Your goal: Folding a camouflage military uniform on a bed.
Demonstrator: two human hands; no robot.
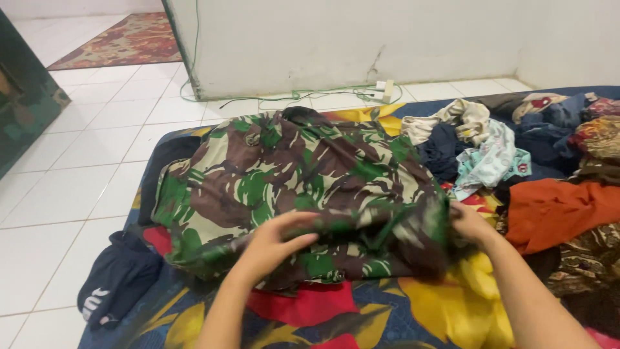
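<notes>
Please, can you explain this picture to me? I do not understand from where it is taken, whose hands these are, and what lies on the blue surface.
There is only one picture, taken by a camera worn on a person's head, looking down, so the two bare arms coming from the bottom edge belong to that person. No machine is present.

The left hand and the right hand both grip the near edge of a camouflage garment, green, brown and beige, spread out flat. It lies on a blue mattress with big yellow and red flowers, which sits on a white tiled floor.

To the right lies a pile of other clothes, with an orange cloth nearest the right hand. At the left edge lies a dark navy garment. Behind, by the white wall, green cables run to a power strip.
</notes>
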